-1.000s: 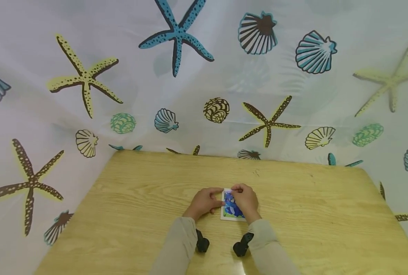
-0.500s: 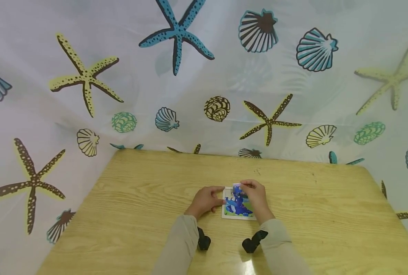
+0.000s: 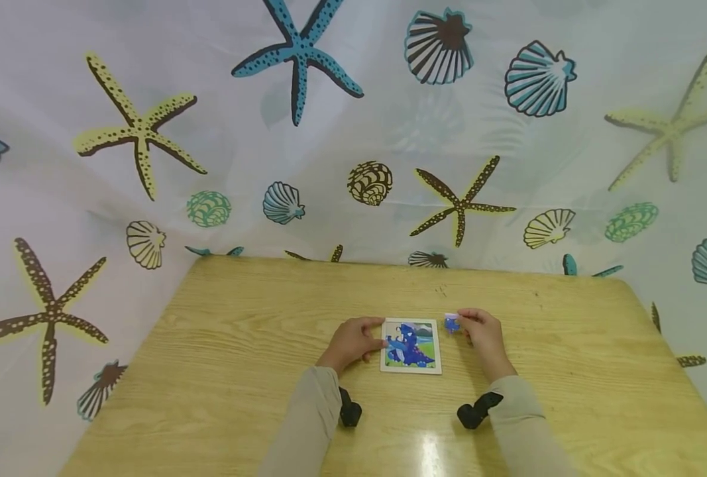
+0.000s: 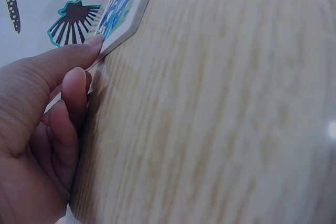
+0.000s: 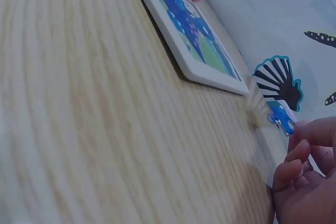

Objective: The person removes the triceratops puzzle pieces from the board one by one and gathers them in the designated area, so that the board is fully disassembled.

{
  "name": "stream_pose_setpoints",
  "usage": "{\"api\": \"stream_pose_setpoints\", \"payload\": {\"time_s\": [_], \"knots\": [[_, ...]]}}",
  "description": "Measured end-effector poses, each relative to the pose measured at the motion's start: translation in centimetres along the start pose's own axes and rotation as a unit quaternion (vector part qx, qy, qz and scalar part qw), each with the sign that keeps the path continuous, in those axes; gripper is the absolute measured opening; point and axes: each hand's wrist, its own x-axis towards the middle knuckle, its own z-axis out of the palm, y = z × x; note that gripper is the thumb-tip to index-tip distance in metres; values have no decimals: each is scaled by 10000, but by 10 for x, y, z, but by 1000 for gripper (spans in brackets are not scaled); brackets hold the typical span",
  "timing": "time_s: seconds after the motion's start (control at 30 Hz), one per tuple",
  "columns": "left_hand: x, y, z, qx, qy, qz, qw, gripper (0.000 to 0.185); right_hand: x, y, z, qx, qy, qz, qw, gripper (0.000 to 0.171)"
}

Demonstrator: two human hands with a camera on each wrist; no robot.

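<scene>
A small square jigsaw puzzle with a white frame (image 3: 409, 371) lies flat on the table, showing a blue dinosaur picture. A pale gap shows at its upper left. My left hand (image 3: 353, 343) holds the puzzle's left side, thumb over the rim and index finger at the far left corner. In the left wrist view that thumb (image 4: 86, 51) rests on the frame, other fingers curled below. Right of the puzzle, my right hand (image 3: 486, 338) pinches a blue jigsaw piece (image 3: 451, 324) between thumb and index finger. The right wrist view shows this piece (image 5: 281, 118) held above the table, apart from the frame.
The wood-grain table (image 3: 258, 318) extends to both sides. A white cloth (image 3: 329, 152) printed with starfish and shells hangs behind it and along the sides. Black wrist devices (image 3: 474, 412) sit below both hands.
My right hand has lifted the jigsaw piece from the puzzle's upper part and carried it right, past the frame's right edge. My left hand stays at the puzzle's left side.
</scene>
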Motion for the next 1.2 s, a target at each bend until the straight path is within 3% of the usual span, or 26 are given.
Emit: {"api": "stream_pose_setpoints", "payload": {"time_s": [0.2, 0.73, 1.0, 1.2], "knots": [[-1, 1, -1, -81, -41, -47, 9999, 52, 5, 9, -11, -248, 111, -51, 9996, 21], [-3, -6, 2, -251, -58, -84, 9996, 51, 2, 19, -13, -1005, 350, -262, 9940, 19], [0, -3, 0, -219, -26, 6, 9998, 51, 1, 16, -15, -892, 438, -387, 9943, 19], [0, -2, 0, -160, -10, 24, 9999, 51, -3, 14, -1, -987, 253, -838, 9913, 17]]}}
